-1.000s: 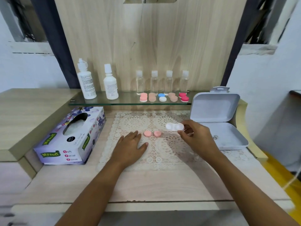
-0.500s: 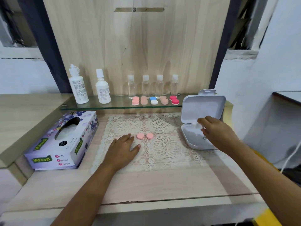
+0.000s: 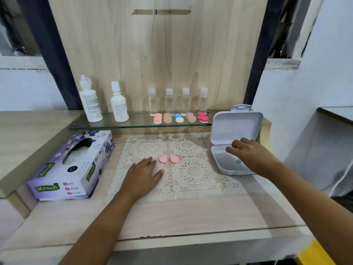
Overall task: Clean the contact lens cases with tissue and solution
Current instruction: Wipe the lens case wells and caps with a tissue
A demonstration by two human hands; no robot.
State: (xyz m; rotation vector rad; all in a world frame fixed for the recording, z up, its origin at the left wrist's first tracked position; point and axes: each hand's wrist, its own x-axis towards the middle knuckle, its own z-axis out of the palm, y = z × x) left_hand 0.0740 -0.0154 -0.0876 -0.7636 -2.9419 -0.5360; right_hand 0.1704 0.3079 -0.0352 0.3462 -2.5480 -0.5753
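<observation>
Two pink lens case caps (image 3: 168,159) lie side by side on the lace mat (image 3: 193,176). My left hand (image 3: 143,175) rests flat on the mat just left of them, fingers spread, holding nothing. My right hand (image 3: 252,155) reaches into the open white box (image 3: 236,129) at the right, fingers curled down over its tray. The white lens case is not visible; whether it is under my fingers cannot be told. A purple tissue box (image 3: 72,169) stands at the left. Two white solution bottles (image 3: 90,104) stand on the glass shelf (image 3: 137,124).
Several small clear bottles (image 3: 169,102) line the back of the shelf, with several pink, blue, white and red lens cases (image 3: 179,118) in front of them. A wooden panel rises behind. A raised wooden ledge (image 3: 28,131) lies to the left; the table's front edge is close.
My right hand carried the white lens case from above the mat to the open box, and the case is now out of sight. My left hand stayed on the mat.
</observation>
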